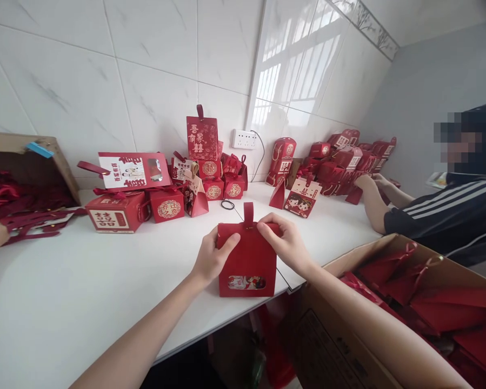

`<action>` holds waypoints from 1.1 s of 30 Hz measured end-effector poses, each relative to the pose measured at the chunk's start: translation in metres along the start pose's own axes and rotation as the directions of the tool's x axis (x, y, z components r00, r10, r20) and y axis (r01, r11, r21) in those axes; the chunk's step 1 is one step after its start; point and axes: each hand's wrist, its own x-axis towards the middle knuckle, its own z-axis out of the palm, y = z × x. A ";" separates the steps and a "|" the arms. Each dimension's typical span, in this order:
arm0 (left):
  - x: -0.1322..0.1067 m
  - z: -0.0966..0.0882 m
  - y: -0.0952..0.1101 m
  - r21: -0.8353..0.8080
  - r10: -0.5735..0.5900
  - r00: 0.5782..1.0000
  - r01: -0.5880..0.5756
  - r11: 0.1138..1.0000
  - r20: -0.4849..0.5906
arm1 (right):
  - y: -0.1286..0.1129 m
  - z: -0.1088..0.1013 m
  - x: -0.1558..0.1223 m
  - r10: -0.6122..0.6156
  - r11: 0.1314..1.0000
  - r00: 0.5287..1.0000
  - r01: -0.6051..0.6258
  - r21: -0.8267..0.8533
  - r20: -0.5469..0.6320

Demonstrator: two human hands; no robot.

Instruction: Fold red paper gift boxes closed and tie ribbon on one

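A red paper gift box (247, 262) with a small window near its bottom and a red tab at the top stands on the white table (84, 292) near the front edge. My left hand (212, 256) grips its upper left side, thumb across the front. My right hand (284, 242) pinches its upper right corner. Both hands are closed on the box.
Several finished red boxes (170, 186) stand along the tiled wall, more (340, 162) at the back right. A black hair tie (227, 205) lies on the table. A cardboard carton (388, 319) of flat red boxes is at lower right, another carton (19, 178) at left. A seated person's arms (374, 200) reach onto the table at right.
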 end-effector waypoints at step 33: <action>0.002 0.003 -0.005 -0.131 -0.067 0.993 0.080 0.988 0.096 | 0.016 0.002 0.001 0.145 0.962 0.989 -0.144 0.233 0.013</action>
